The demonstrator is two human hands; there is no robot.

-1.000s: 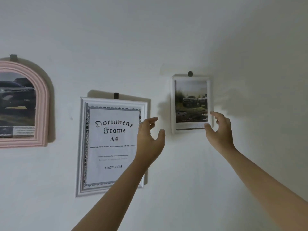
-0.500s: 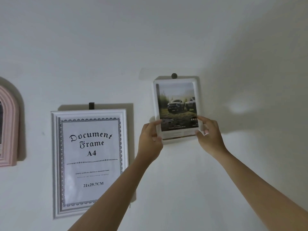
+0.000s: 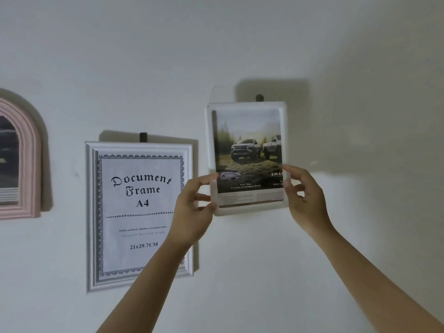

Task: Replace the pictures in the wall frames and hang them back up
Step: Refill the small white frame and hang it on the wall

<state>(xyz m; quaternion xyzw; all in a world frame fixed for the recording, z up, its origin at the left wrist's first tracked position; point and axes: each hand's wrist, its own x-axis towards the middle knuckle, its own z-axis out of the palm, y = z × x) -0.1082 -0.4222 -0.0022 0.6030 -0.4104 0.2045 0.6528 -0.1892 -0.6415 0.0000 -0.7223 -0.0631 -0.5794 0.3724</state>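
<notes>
A small white frame (image 3: 247, 106) with a picture of two off-road cars sits high on the wall, just under a dark hook (image 3: 259, 97). My left hand (image 3: 192, 212) grips its lower left edge. My right hand (image 3: 305, 200) grips its lower right edge. The frame's top tips slightly away from the wall. To the left hangs a larger white frame (image 3: 139, 212) with a "Document Frame A4" sheet, from its own dark hook (image 3: 143, 137). My left forearm covers that frame's lower right corner.
A pink arched frame (image 3: 28, 164) with a dark car picture hangs at the far left, cut by the image edge. The rest is plain white wall, with bare wall right of and below the small frame.
Both hands went from open, beside the small frame, to closed on its lower edges. The view has shifted right, so the pink frame sits nearer the left edge.
</notes>
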